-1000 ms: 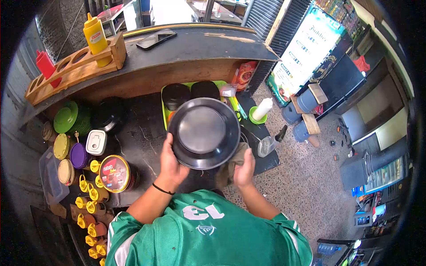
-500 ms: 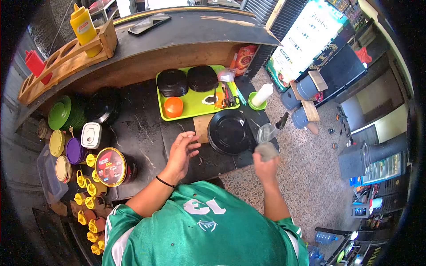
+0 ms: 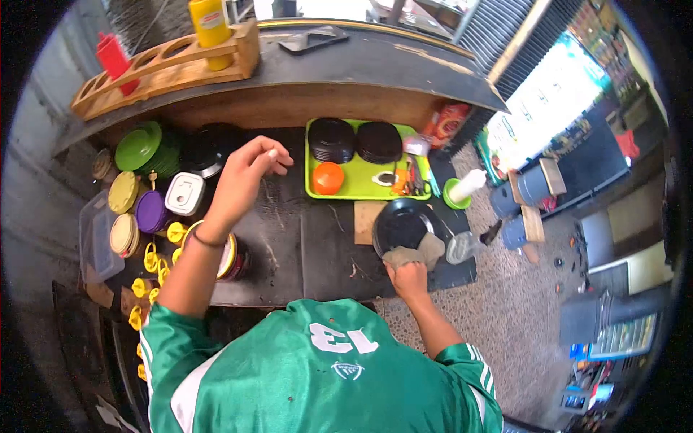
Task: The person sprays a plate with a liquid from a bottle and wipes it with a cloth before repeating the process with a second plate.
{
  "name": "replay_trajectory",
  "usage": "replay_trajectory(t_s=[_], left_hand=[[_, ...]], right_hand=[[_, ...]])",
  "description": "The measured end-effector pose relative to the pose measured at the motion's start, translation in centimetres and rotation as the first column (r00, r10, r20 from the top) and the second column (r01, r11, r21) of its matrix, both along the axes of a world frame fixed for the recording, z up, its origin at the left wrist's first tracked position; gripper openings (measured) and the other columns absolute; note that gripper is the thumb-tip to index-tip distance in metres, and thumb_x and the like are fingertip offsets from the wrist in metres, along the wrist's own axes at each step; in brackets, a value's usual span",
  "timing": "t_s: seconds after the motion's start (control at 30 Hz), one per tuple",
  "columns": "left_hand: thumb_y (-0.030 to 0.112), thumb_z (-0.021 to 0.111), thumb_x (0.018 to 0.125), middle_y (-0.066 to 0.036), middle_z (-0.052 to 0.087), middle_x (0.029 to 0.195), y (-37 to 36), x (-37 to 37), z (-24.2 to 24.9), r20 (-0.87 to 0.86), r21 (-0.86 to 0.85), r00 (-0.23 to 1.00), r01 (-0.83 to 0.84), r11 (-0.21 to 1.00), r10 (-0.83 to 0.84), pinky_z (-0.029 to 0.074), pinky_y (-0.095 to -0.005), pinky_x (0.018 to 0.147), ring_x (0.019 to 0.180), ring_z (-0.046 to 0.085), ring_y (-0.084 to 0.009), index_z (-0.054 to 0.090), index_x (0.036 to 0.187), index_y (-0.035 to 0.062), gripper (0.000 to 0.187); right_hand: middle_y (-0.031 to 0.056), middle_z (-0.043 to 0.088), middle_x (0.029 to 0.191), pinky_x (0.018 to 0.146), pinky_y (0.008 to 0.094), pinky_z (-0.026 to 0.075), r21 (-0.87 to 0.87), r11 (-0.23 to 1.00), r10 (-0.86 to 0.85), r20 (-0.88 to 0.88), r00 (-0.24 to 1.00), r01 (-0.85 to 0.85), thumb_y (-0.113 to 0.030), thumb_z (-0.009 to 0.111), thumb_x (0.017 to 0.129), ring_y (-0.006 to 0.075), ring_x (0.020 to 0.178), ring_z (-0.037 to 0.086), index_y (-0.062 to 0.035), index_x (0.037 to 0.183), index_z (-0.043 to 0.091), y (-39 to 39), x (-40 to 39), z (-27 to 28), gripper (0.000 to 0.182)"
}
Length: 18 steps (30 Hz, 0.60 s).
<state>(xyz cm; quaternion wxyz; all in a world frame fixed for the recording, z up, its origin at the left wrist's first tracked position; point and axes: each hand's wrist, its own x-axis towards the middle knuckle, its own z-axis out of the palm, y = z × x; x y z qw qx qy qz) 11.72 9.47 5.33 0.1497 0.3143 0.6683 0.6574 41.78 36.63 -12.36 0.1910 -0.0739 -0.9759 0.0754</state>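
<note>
A crumpled grey-beige cloth [image 3: 404, 255] is gripped in my right hand [image 3: 410, 278]. It lies over the near rim of a round black plate [image 3: 401, 220], which sits at the right part of the dark table. My left hand [image 3: 249, 169] is raised above the table to the left of the green tray. Its fingers are loosely bent and apart, with nothing visible in them. Just right of the cloth lies a clear plastic cup-like container [image 3: 462, 247] with a dark handle-like piece beside it.
The lime-green tray [image 3: 357, 189] bears black plate stacks [image 3: 331, 139], an orange bowl [image 3: 328, 178] and utensils. A white squeeze bottle [image 3: 471, 182] stands in a green bowl. Tubs, green plates [image 3: 138, 144] and yellow-capped bottles crowd the left. A raised shelf [image 3: 390, 61] runs behind.
My left hand has moved left and up, away from the plate. My right hand has brought the cloth leftward onto the plate's near rim. The camera view has shifted.
</note>
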Motion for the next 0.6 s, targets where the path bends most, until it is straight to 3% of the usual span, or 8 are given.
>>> replay_trajectory(t_s=[0.07, 0.1, 0.2, 0.27, 0.4, 0.43, 0.5, 0.6], left_hand=[[0.02, 0.056, 0.101, -0.008, 0.073, 0.099, -1.0, -5.8, -3.1, -0.073, -0.135, 0.997, -0.015, 0.991, 0.006, 0.053, -0.0312, 0.085, 0.089, 0.069, -0.0168, 0.067, 0.108, 0.0018, 0.022], [0.022, 0.059, 0.099, -0.01, 0.073, 0.1, -1.7, -8.4, -4.3, -0.181, -0.309, 0.982, -0.109, 0.945, 0.055, 0.054, -0.0334, 0.085, 0.09, 0.07, -0.0208, 0.068, 0.109, 0.0048, 0.022], [0.032, 0.067, 0.092, -0.013, 0.073, 0.106, -3.8, -13.1, -7.2, -0.523, -0.648, 0.849, -0.453, 0.613, 0.075, 0.054, -0.0444, 0.089, 0.099, 0.071, -0.0322, 0.07, 0.116, 0.0151, 0.029], [0.037, 0.07, 0.091, -0.012, 0.07, 0.115, -5.5, -15.2, -10.1, -0.66, -0.656, 0.75, -0.605, 0.45, 0.047, 0.051, -0.0515, 0.095, 0.11, 0.068, -0.0356, 0.067, 0.123, 0.0192, 0.037], [0.047, 0.087, 0.074, -0.016, 0.038, 0.161, -6.4, -17.8, -13.2, -0.633, -0.754, 0.773, -0.628, 0.192, 0.042, 0.035, -0.0652, 0.114, 0.149, 0.036, -0.041, 0.043, 0.153, 0.0333, 0.092], [0.047, 0.087, 0.074, -0.016, 0.038, 0.161, -6.1, -18.2, -13.8, -0.633, -0.756, 0.774, -0.623, 0.201, 0.02, 0.035, -0.0652, 0.114, 0.149, 0.036, -0.041, 0.043, 0.153, 0.0333, 0.092], [0.045, 0.091, 0.069, -0.018, 0.016, 0.172, -5.5, -18.4, -13.7, -0.514, -0.855, 0.857, -0.515, 0.058, 0.037, 0.025, -0.0687, 0.119, 0.156, 0.019, -0.0457, 0.023, 0.161, 0.0431, 0.114], [0.039, 0.092, 0.07, -0.018, 0.007, 0.173, -5.3, -20.1, -15.1, -0.441, -0.897, 0.898, -0.441, 0.035, 0.014, 0.02, -0.0708, 0.12, 0.157, 0.012, -0.0482, 0.01, 0.162, 0.0488, 0.124]], right_hand=[[0.0136, 0.075, 0.096, 0.083, 0.0478, 0.055, -0.049, 0.997, -0.058, 0.027, 0.998, 0.06, -0.02, 0.077, 0.082, 0.0358, 0.09, 0.071, -0.0092, 0.094, 0.078, -0.2, 0.2, 0.1, 0.016], [0.014, 0.075, 0.096, 0.084, 0.0482, 0.055, -0.08, 0.992, -0.1, -0.032, 0.994, 0.098, -0.018, 0.076, 0.083, 0.0363, 0.091, 0.071, -0.0081, 0.094, 0.078, -0.2, 0.5, 0.1, 0.015], [0.0177, 0.075, 0.095, 0.083, 0.0479, 0.054, -0.125, 0.983, -0.155, -0.168, 0.974, 0.134, -0.013, 0.071, 0.089, 0.0387, 0.09, 0.07, -0.0036, 0.093, 0.077, 0.0, 0.8, 2.4, 0.012], [0.017, 0.075, 0.093, 0.085, 0.0495, 0.055, -0.199, 0.963, -0.242, -0.355, 0.903, 0.18, -0.012, 0.074, 0.085, 0.04, 0.09, 0.071, -0.0024, 0.09, 0.076, -0.1, 1.6, 3.4, 0.011], [0.0164, 0.075, 0.089, 0.081, 0.0485, 0.056, -0.342, 0.937, -0.217, -0.39, 0.895, 0.078, -0.009, 0.075, 0.084, 0.0382, 0.087, 0.073, -0.0019, 0.084, 0.074, -1.9, 2.7, 7.4, 0.007], [0.0146, 0.075, 0.086, 0.08, 0.0467, 0.057, -0.406, 0.912, -0.211, -0.359, 0.909, 0.051, -0.009, 0.075, 0.082, 0.0368, 0.085, 0.073, -0.0032, 0.082, 0.074, -2.2, 2.8, 7.8, 0.006], [0.0138, 0.075, 0.086, 0.081, 0.0464, 0.057, -0.465, 0.885, -0.187, -0.335, 0.924, 0.011, -0.009, 0.076, 0.082, 0.0366, 0.084, 0.073, -0.0042, 0.082, 0.074, -3.0, 2.6, 8.1, 0.005], [0.012, 0.075, 0.086, 0.082, 0.0458, 0.057, -0.532, 0.845, -0.116, -0.293, 0.949, -0.061, -0.011, 0.076, 0.082, 0.0352, 0.083, 0.074, -0.0065, 0.084, 0.075, -4.0, 1.2, 7.8, 0.005]])
